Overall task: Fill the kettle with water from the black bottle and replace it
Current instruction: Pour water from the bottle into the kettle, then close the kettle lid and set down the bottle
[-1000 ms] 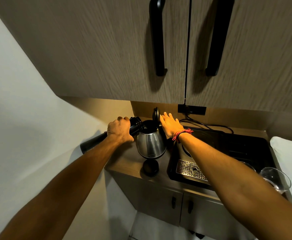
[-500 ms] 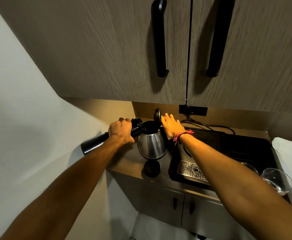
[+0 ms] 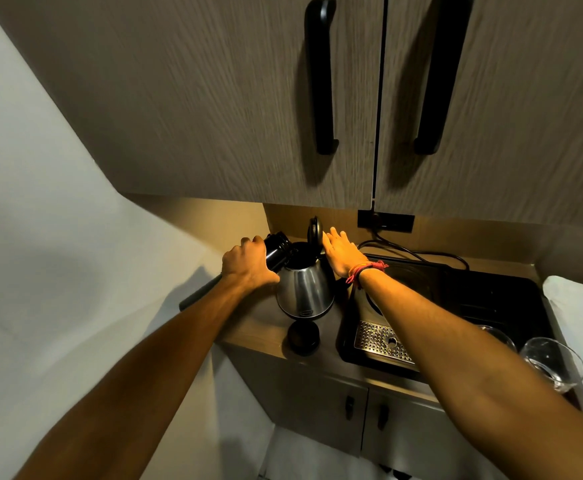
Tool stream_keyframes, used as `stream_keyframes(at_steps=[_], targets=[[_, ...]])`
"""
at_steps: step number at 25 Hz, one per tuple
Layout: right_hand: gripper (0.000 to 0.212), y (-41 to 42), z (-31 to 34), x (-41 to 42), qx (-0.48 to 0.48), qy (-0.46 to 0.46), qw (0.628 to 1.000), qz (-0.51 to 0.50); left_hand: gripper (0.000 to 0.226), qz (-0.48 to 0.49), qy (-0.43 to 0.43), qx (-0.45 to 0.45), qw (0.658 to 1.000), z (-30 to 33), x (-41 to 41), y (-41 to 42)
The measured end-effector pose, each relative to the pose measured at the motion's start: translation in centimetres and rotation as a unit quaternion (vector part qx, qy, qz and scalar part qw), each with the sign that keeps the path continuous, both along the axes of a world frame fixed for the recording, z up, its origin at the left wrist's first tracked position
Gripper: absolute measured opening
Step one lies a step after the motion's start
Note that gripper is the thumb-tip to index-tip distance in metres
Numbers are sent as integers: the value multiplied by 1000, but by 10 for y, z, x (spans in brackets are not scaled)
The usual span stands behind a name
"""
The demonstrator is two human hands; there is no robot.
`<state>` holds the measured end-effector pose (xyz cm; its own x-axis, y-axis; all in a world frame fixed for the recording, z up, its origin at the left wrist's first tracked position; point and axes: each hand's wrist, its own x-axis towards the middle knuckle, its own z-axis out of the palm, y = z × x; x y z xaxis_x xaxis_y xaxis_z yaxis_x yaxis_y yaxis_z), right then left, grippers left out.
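The overhead cabinet (image 3: pixel 213 98) hangs low over the counter (image 3: pixel 258 323), so you keep the pour tucked beneath it. The steel kettle (image 3: pixel 303 292) stands on the counter with its lid (image 3: pixel 314 232) tipped up. Your right hand (image 3: pixel 342 252), fingers extended and not gripping, rests behind that lid, likely keeping it back. Your left hand (image 3: pixel 248 268) is wrapped around the black bottle (image 3: pixel 276 251), tilted so its mouth meets the kettle's opening. A black tray (image 3: pixel 456 306) sits just beside, a glass (image 3: pixel 553 362) near its edge, and a small black cap (image 3: pixel 303 336) lies in front.
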<state>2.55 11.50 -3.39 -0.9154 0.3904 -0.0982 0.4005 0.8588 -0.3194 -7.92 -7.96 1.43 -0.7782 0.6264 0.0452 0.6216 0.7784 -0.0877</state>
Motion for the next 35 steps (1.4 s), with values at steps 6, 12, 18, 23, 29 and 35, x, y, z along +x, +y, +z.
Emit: stream_keyframes(at_steps=[6, 12, 18, 23, 29, 35], targets=[[56, 0, 0, 1, -12, -3, 1000, 4, 79, 32, -104, 165, 980, -21, -2, -1], [54, 0, -1, 0, -8, 9, 1000, 16, 76, 115, -195, 426, 876, -56, -2, -28], [59, -2, 3, -8, -128, 65, 989, -29, 86, 157, -238, 519, 806, -81, -8, -51], [60, -22, 9, -26, -80, 36, 996, -12, 98, 144, -269, 501, 810, -80, -12, -58], [64, -38, -8, -32, 44, 17, 999, 3, 94, 75, -35, 487, 870, -53, -4, -66], [60, -41, -26, -18, 76, 105, 991, 24, 64, -218, 91, 276, 932, -47, 43, -3]])
